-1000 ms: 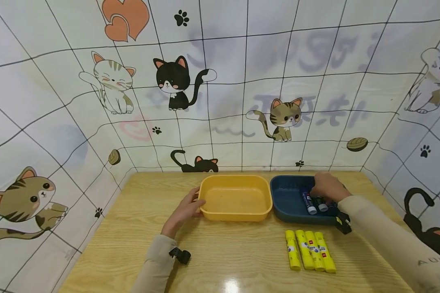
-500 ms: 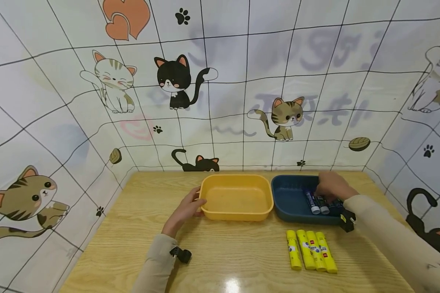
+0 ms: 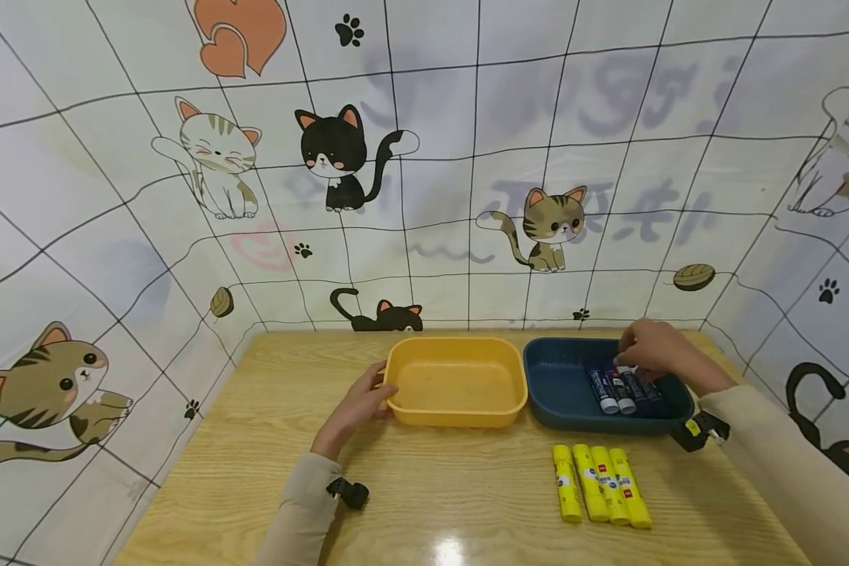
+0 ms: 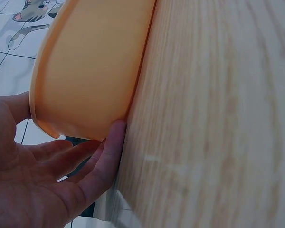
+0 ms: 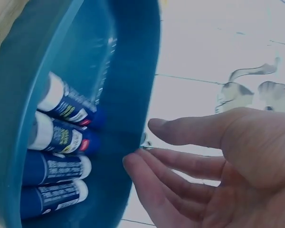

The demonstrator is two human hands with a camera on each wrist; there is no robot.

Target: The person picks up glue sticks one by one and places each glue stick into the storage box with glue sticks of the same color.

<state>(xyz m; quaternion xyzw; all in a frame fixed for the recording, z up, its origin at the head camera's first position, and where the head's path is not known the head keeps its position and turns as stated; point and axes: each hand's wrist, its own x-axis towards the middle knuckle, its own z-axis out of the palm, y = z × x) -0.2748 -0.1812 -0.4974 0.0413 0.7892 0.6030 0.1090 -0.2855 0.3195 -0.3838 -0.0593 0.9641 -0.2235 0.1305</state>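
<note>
My left hand [image 3: 357, 402] holds the left end of a yellow plastic tray [image 3: 455, 418], its thumb over the rim and its fingers against the outer wall. In the left wrist view, the fingertips touch that wall near the table. My right hand [image 3: 656, 350] hovers over the back right of a dark blue tray [image 3: 559, 377]. Its fingers are loosely bent, with nothing between thumb and fingertips in the right wrist view. Several dark blue glue sticks [image 5: 66, 137] lie side by side in the blue tray, some with their white ends turned opposite ways.
Several yellow tubes [image 3: 601, 483] lie in a row on the wooden table [image 3: 424, 487], in front of the blue tray. The trays stand side by side near the back edge. A cat-patterned sheet [image 3: 439, 196] surrounds the table at the back and sides.
My right hand has drawn up and to the right from the glue sticks, uncovering more of them; they now lie in a neater row. My left hand stays on the yellow tray.
</note>
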